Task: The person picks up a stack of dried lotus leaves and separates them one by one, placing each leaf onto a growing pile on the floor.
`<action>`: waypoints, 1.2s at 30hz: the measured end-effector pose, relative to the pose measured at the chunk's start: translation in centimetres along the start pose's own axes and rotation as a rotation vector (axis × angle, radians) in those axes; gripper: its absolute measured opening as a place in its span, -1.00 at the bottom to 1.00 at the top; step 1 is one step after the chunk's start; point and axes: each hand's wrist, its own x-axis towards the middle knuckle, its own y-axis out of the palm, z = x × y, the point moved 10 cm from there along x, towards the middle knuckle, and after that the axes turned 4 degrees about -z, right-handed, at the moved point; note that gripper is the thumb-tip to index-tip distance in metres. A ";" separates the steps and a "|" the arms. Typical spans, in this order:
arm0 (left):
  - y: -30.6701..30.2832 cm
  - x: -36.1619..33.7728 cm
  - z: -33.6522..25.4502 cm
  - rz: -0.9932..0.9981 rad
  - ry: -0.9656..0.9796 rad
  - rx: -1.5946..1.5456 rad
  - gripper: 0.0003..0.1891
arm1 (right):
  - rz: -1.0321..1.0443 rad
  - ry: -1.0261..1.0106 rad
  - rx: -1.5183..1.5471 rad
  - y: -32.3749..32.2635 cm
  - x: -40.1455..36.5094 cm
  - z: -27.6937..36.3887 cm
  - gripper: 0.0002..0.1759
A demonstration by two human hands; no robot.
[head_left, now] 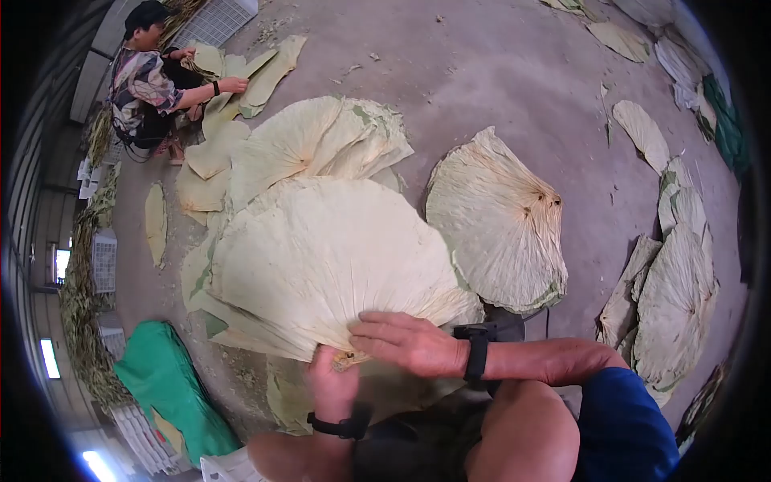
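Observation:
A broad, pale dried lotus leaf (321,249) is spread out in front of me, fanning away from a brown, puckered stem point. My left hand (333,381) is closed on its near edge, just left of that point. Stretched flat on the leaf's surface beside the stem point lies my right hand (414,344), fingers extended. Beneath it more leaf layers show at the left and right sides. Just beyond lies another stack of lotus leaves (281,149), partly covered. To the right, a folded pile of leaves (502,221) rests on the floor.
At the upper left a co-worker (148,88) crouches, handling leaves. A green sheet (173,386) lies at the lower left. More leaves (675,301) are piled at the right. A white crate (217,22) stands at the back on the concrete floor (482,72).

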 end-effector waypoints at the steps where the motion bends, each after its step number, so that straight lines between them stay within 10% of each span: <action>1: -0.4 -0.1 -0.1 0.004 0.036 0.164 -0.67 | 0.008 -0.005 0.004 0.3 -0.1 0.1 -0.54; 5: -1.5 0.1 0.0 0.011 0.026 0.125 -0.69 | 0.018 -0.019 -0.018 0.1 -0.2 -0.2 -0.48; 7: 1.7 -2.7 -5.8 0.011 0.801 1.305 -0.54 | 0.001 0.026 -0.014 0.0 -0.1 -1.7 -0.48; 9: 0.9 -1.7 -7.9 -0.062 0.758 1.478 -0.51 | -0.004 0.105 -0.043 0.8 -2.9 -3.8 -0.47; 12: -4.8 0.0 -10.9 -0.334 0.690 1.276 -0.47 | 0.392 0.256 0.375 6.2 -9.5 -4.9 -0.49; 14: -7.3 0.1 -11.5 -0.358 0.728 0.994 -0.47 | 0.473 0.191 0.067 3.3 -11.9 -8.0 -0.54; 18: -3.5 -3.4 -13.8 -0.376 0.808 1.259 -0.52 | -0.152 0.694 -0.597 -13.3 -17.0 -23.6 -0.62; 26: 0.6 -4.2 -12.4 -0.163 1.042 1.159 -0.65 | -0.052 0.841 -0.909 -16.6 -19.6 -29.7 -0.58; 32: -1.5 -3.9 -14.0 -0.300 0.935 1.295 -0.60 | -0.359 0.485 -0.550 -16.9 -11.7 -18.2 -0.80; 33: -1.7 -4.1 -14.4 -0.360 0.937 1.359 -0.56 | -0.334 0.642 -0.133 -13.1 -13.0 -18.6 -0.84; 36: -1.0 -4.9 -15.5 -0.490 0.935 1.435 -0.50 | 0.182 0.190 -0.259 -3.2 -8.7 -6.2 -0.75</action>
